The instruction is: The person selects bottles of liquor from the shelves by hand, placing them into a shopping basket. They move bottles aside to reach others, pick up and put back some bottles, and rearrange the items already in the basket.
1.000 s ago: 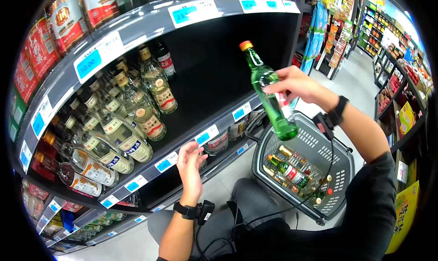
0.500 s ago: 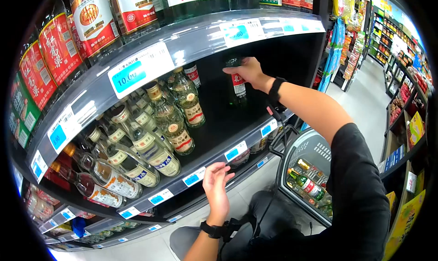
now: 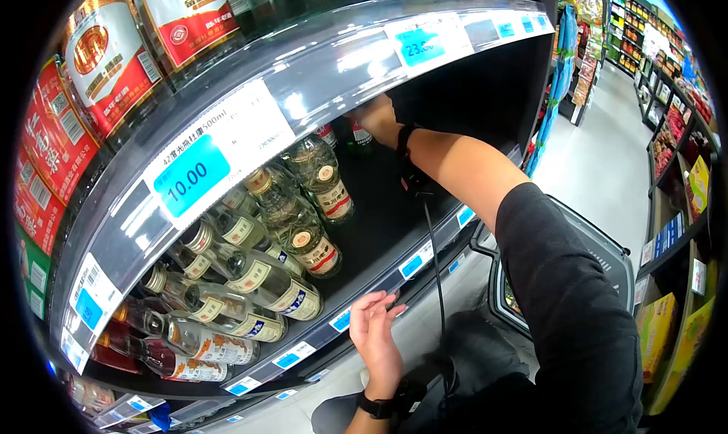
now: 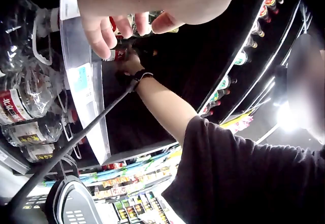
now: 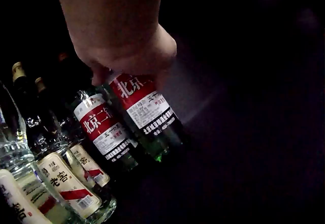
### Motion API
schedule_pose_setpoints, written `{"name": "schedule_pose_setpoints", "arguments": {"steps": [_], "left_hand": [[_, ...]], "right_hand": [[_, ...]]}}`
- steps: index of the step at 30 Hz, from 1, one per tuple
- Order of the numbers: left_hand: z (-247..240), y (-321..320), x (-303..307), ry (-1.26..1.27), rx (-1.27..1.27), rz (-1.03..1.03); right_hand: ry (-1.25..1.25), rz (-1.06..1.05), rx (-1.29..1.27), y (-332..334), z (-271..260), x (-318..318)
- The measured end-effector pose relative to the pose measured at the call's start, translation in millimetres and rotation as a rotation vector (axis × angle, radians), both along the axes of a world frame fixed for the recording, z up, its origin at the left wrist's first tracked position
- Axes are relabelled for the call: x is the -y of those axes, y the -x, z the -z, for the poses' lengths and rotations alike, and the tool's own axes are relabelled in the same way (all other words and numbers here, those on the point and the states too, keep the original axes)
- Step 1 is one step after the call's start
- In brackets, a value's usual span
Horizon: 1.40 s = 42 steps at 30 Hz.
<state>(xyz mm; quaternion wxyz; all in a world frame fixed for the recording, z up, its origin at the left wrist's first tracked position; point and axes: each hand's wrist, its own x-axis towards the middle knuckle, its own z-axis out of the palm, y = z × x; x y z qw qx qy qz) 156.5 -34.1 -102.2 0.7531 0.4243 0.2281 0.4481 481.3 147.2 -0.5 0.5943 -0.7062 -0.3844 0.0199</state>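
Observation:
Deep inside the dark shelf, my right hand (image 3: 377, 121) grips a green glass liquor bottle (image 5: 147, 109) with a red and white label around its upper part. The bottle stands right beside a matching bottle (image 5: 104, 127), as the right wrist view shows. Clear bottles with cream labels (image 5: 68, 183) are close by on the left. In front of the shelf edge my left hand (image 3: 377, 339) hovers with relaxed, slightly bent fingers and holds nothing. The upper part of the gripped bottle is hidden behind my hand and the shelf above.
Clear liquor bottles (image 3: 280, 290) crowd the shelf's left side. A price-tagged upper shelf edge (image 3: 326, 70) overhangs my right forearm. The grey shopping basket (image 3: 599, 241) stands on the floor, partly behind my right sleeve. A cable (image 3: 436, 282) hangs from my right wrist.
My right hand has carried the green bottle from above the basket into the shelf, then back and left beside its match. The left hand stays in front of the shelf. The head view has shifted.

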Motion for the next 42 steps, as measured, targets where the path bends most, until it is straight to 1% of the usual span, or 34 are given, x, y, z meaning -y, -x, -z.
{"name": "schedule_pose_setpoints", "arguments": {"steps": [1,2,3,5,6,7,9,10,12,16,18,19,21,22,24,28,30,31,33,36,37,38,39,40,41,42], "left_hand": [[0,1,-1,0.001,-0.006,-0.002],[1,1,-2,-0.008,-0.02,-0.005],[1,2,-3,-0.015,-0.034,-0.006],[1,2,-7,-0.012,-0.03,0.002],[1,2,-7,0.0,-0.036,0.002],[0,2,-8,0.01,-0.041,0.003],[1,0,-8,0.014,-0.043,0.009],[1,0,-9,0.016,-0.04,0.009],[3,-2,-8,0.021,-0.049,0.014],[5,-6,-10,0.014,-0.058,0.022],[7,-8,-9,0.013,-0.057,0.021],[8,-9,-10,0.007,-0.052,0.019],[7,-9,-9,0.006,-0.052,0.024],[6,-10,-9,0.004,-0.053,0.032],[7,-11,-9,0.002,-0.057,0.033],[9,-12,-11,0.0,-0.068,0.03],[9,-12,-11,0.006,-0.075,0.028],[9,-12,-11,0.013,-0.081,0.026],[9,-13,-11,0.013,-0.079,0.026],[11,-13,-11,0.009,-0.077,0.029],[11,-13,-11,0.005,-0.077,0.035],[11,-14,-12,0.001,-0.076,0.035],[12,-15,-14,0.004,-0.085,0.022],[13,-16,-14,0.01,-0.096,0.01],[14,-16,-14,0.01,-0.094,0.015],[16,-18,-15,-0.014,-0.104,0.003]], "right_hand": [[0.028,0.028,-0.022,-6,6,-11],[0.001,0.076,0.135,-18,16,-29],[0.002,0.076,0.132,-33,29,-48],[-0.226,-0.172,-0.1,-54,45,-75],[-0.124,-0.199,-0.27,-45,35,-61],[-0.125,-0.196,-0.273,-48,39,-66],[-0.373,-0.305,-0.258,-47,42,-70],[-0.374,-0.302,-0.261,-49,42,-70],[-0.251,-0.335,-0.267,-55,46,-72],[-0.261,-0.302,-0.263,-61,53,-86],[-0.34,-0.393,-0.315,-60,57,-85],[-0.337,-0.393,-0.315,-60,59,-83],[-0.119,-0.176,0.232,-63,63,-77],[-0.116,-0.175,0.231,-64,66,-76],[0.06,-0.091,0.429,-65,68,-72],[-0.03,-0.091,0.354,-53,63,-66],[0.059,-0.13,0.154,-53,63,-66],[0.059,-0.13,0.153,-54,65,-70],[0.012,-0.027,0.28,-59,74,-82],[-0.005,-0.077,0.247,-72,87,-98],[-0.008,-0.078,0.247,-82,98,-110],[-0.118,-0.15,0.193,-95,113,-124],[-0.227,-0.222,0.137,-92,108,-122],[-0.112,-0.143,0.232,-90,106,-115],[-0.111,-0.138,0.234,-87,102,-108],[-0.049,0.003,0.281,-85,97,-100]]}}
